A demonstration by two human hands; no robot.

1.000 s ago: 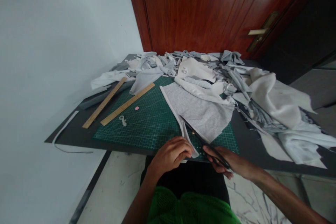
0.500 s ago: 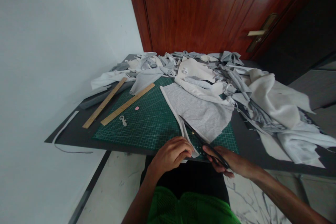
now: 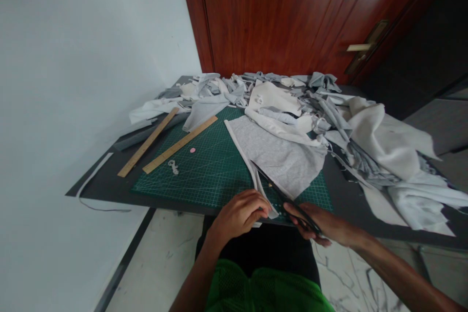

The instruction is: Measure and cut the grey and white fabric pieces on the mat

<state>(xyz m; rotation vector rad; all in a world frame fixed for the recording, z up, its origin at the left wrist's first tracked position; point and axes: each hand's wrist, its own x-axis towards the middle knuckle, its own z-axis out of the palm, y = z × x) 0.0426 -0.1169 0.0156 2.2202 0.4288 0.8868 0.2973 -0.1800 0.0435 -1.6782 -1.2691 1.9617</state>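
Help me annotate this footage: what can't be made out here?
In the head view:
Whether the left hand grips the fabric strip: hidden by that hand.
Loops of the black scissors: partly covered by the right hand.
Far edge of the grey cloth: partly under white cloth.
Markings on the wooden rulers: too small.

Dim, soft, fairly even light; source can't be told. Glare on glossy door (image 3: 274, 19) beyond the right hand's (image 3: 322, 219) grip, strongest up and right. Wall (image 3: 87, 58) left of grip pale, faint soft shadow low down. Trousers (image 3: 256, 249) just left of grip near black. Wide-angle stretch toward edges; fine detail slightly soft.
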